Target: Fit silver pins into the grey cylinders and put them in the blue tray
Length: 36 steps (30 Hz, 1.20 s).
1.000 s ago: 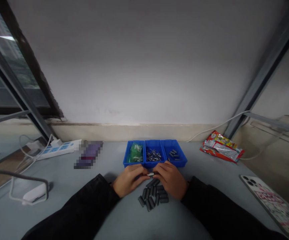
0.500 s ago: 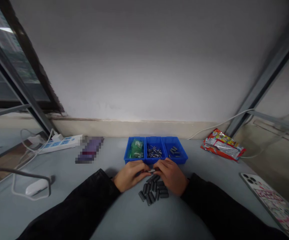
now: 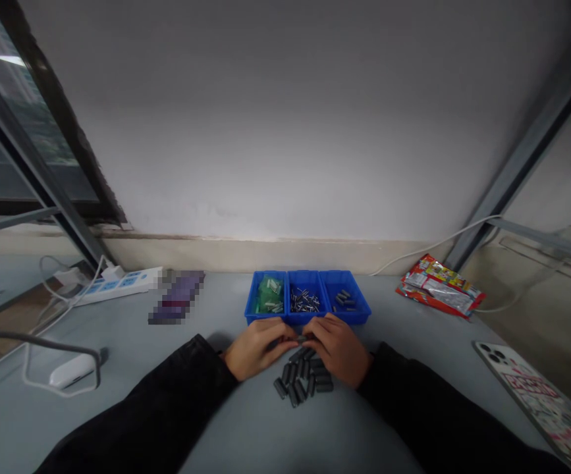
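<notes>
Low in the centre of the frame, our left hand (image 3: 258, 347) and right hand (image 3: 338, 350) meet fingertip to fingertip, both pinched shut on one small part (image 3: 301, 339) just above the counter (image 3: 245, 421). Directly below them lies a pile of dark cylinders (image 3: 305, 380), touching the right hand. Just behind our knuckles three blue bins (image 3: 305, 273) stand side by side.

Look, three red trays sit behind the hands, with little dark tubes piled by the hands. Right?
Not quite: the head view shows the three trays are blue, not red. They do sit behind the left hand and right hand, with little dark tubes piled by the hands.
</notes>
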{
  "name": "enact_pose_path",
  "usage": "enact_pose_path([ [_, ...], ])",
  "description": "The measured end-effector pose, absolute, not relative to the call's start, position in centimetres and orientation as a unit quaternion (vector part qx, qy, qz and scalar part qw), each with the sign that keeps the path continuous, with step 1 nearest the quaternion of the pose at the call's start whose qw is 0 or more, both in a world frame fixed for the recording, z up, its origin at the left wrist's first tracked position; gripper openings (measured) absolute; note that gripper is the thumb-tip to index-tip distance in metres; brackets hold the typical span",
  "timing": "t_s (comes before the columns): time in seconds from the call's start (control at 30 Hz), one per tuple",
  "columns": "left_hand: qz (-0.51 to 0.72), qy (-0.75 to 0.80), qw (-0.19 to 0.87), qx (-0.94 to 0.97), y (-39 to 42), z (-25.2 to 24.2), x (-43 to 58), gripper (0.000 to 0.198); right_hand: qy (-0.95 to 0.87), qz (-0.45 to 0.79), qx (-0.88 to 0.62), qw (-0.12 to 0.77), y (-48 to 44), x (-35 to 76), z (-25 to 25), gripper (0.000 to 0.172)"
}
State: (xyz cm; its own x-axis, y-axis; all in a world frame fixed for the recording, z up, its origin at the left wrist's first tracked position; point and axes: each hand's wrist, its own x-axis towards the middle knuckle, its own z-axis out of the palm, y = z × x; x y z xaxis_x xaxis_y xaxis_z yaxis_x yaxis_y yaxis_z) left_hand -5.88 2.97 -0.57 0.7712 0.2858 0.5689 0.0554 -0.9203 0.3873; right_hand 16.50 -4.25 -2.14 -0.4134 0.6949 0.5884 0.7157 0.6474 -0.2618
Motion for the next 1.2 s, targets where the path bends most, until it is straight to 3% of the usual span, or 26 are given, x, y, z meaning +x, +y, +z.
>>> enact_pose_path([
  [0.57,0.326,0.084,0.175,0.925,2.8,-0.3,-5.7,0.011,-0.844,-0.038,-0.404,0.351,-4.1,16.6,-2.3,0.024],
  [0.8,0.343,0.076,0.193,0.916,3.0,-0.1,-5.8,0.006,-0.837,-0.06,-0.396,0.373,-4.1,17.1,-1.0,0.014],
  [0.97,0.343,0.062,0.176,0.921,3.1,0.0,-6.0,0.008,-0.759,-0.106,-0.482,0.424,-3.8,19.7,0.4,0.009],
  [1.1,0.342,0.082,0.11,0.93,2.9,-0.2,-6.3,0.01,-0.702,-0.148,-0.58,0.386,-2.6,22.5,0.0,0.008],
  [1.2,0.311,0.063,0.095,0.944,2.7,-0.6,-6.5,0.017,-0.678,-0.148,-0.627,0.354,-1.8,23.9,-1.2,0.021],
])
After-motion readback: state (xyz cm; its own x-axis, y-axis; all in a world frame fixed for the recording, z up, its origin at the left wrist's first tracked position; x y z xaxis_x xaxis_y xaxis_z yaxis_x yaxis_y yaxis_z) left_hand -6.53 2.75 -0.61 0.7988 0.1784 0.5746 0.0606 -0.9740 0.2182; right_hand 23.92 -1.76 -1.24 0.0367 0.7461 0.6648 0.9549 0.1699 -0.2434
